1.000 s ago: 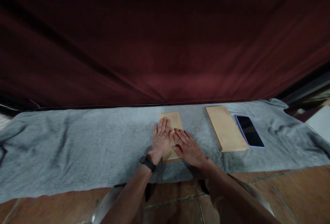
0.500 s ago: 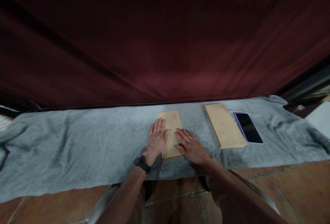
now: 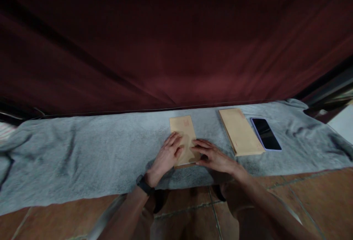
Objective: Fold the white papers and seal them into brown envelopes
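Note:
A tan envelope (image 3: 184, 131) lies lengthwise on a grey towel (image 3: 82, 155), its far end toward a dark red curtain. My left hand (image 3: 165, 157) rests on the envelope's near left edge, fingers stretched out and slightly apart. A black band circles that wrist. My right hand (image 3: 213, 155) lies at the envelope's near right corner with its fingers extended, tips touching the paper. Neither hand grips anything.
A stack of tan envelopes (image 3: 239, 131) lies to the right on the towel, and a dark phone (image 3: 266, 134) lies beside it. A dark red curtain (image 3: 176, 48) hangs right behind. Brown floor tiles (image 3: 303, 199) show in front of the towel.
Both hands have slid back from the envelope's middle toward its near end and apart to its two sides. More of the envelope shows now.

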Demonstrator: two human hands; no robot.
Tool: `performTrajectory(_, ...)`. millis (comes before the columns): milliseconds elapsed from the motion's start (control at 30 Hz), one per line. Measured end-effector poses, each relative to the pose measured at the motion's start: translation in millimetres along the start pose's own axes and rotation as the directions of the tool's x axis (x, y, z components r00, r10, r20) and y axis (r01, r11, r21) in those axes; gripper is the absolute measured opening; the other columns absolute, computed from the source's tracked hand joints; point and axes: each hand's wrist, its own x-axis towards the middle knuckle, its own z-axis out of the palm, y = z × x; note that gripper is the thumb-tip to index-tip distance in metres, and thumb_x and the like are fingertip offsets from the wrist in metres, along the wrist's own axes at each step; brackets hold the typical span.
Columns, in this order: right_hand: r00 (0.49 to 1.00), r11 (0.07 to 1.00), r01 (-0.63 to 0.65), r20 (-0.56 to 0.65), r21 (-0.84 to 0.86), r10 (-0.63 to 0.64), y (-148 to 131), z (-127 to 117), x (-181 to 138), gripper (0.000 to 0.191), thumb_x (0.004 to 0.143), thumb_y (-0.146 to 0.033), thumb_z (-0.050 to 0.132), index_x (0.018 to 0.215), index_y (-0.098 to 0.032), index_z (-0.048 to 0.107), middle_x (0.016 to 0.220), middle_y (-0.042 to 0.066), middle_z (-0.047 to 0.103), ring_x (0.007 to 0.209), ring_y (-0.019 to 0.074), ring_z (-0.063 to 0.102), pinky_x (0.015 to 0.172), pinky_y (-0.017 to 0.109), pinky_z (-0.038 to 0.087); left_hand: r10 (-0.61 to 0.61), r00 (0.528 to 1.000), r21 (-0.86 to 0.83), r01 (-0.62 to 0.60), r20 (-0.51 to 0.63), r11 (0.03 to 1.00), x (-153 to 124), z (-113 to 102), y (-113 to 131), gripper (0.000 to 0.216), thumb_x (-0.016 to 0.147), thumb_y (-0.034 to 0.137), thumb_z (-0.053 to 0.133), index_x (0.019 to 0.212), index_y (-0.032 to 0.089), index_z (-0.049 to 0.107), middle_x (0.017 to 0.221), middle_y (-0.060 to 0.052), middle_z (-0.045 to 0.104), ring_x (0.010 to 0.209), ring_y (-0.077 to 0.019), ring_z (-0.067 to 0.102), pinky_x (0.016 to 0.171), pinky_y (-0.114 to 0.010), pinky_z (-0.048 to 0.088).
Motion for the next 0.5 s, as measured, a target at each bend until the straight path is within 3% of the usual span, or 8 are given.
performTrajectory(167,0.998,1.0,-0.015,0.053,0.022,0.014,-1.8,-0.1,-6.1,0.07,0.082,-0.037,0.077,0.145,-0.027,0.052,0.16,0.008,0.04,0.15,0.0261,0.031,0.123,0.049,0.028,0.197,0.968,-0.161,-0.172,0.155,0.972,-16.9,-12.6,27.1,0.055,0.084,0.031,0.074,0.136,0.029,0.057,0.149,-0.005,0.054,0.144,-0.0219,0.043,0.12,-0.042,0.038)
performTrajectory(267,0.999,1.0,0.005,0.04,0.018,-0.006,-3.2,1.0,-5.3,0.056,0.082,-0.028,0.074,0.136,-0.024,0.058,0.158,0.008,0.044,0.149,0.0246,0.034,0.124,0.048,0.028,0.171,0.972,-0.148,-0.147,0.164,0.978,-24.4,-12.5,33.1,0.06,0.082,0.032,0.077,0.137,0.026,0.053,0.149,-0.007,0.054,0.142,-0.0233,0.045,0.12,-0.043,0.037)
performTrajectory(400,1.0,1.0,0.023,-0.001,0.016,-0.023,-6.1,-0.8,-4.8,0.03,0.084,-0.019,0.068,0.114,-0.024,0.066,0.154,0.007,0.048,0.146,0.0229,0.039,0.122,0.048,0.029,0.139,0.976,-0.107,-0.122,0.169,0.987,-28.7,-7.8,30.6,0.046,0.086,0.028,0.072,0.129,0.022,0.057,0.146,-0.009,0.056,0.141,-0.0244,0.046,0.119,-0.043,0.039)
performTrajectory(500,0.999,0.999,0.039,-0.025,0.02,-0.039,-8.0,-1.3,-5.3,0.021,0.085,-0.015,0.065,0.104,-0.024,0.065,0.151,0.007,0.052,0.143,0.0214,0.043,0.121,0.047,0.031,0.137,0.976,-0.088,-0.123,0.169,0.989,-29.2,-4.3,27.8,0.039,0.09,0.026,0.068,0.127,0.021,0.057,0.144,-0.01,0.057,0.139,-0.0249,0.048,0.118,-0.044,0.04)
